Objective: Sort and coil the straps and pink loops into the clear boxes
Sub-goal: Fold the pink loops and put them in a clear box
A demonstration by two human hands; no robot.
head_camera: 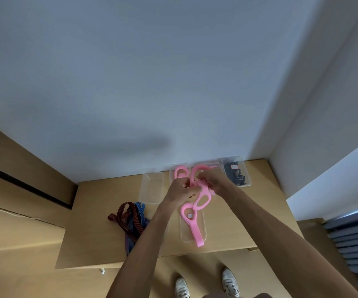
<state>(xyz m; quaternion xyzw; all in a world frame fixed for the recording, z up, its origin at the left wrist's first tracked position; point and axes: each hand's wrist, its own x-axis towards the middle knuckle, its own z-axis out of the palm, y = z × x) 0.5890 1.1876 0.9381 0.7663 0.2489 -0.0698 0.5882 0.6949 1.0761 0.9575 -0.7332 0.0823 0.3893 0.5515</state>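
Observation:
A long pink loop band point(202, 200) hangs between both my hands over the wooden table point(100, 233). My left hand point(179, 191) grips its upper part, and my right hand point(213, 180) pinches it just to the right. The band's tail trails down across a clear box point(183, 235) near the front. Another pink loop point(181, 172) lies in a clear box point(172, 168) at the back. A heap of brown and blue striped straps point(130, 220) lies on the table to the left.
An empty clear box point(152, 186) stands left of my hands. A clear box with dark straps point(236, 172) sits at the back right by the wall. My white shoes point(229, 282) show below the table's front edge. Grey slats point(356, 244) are at the right.

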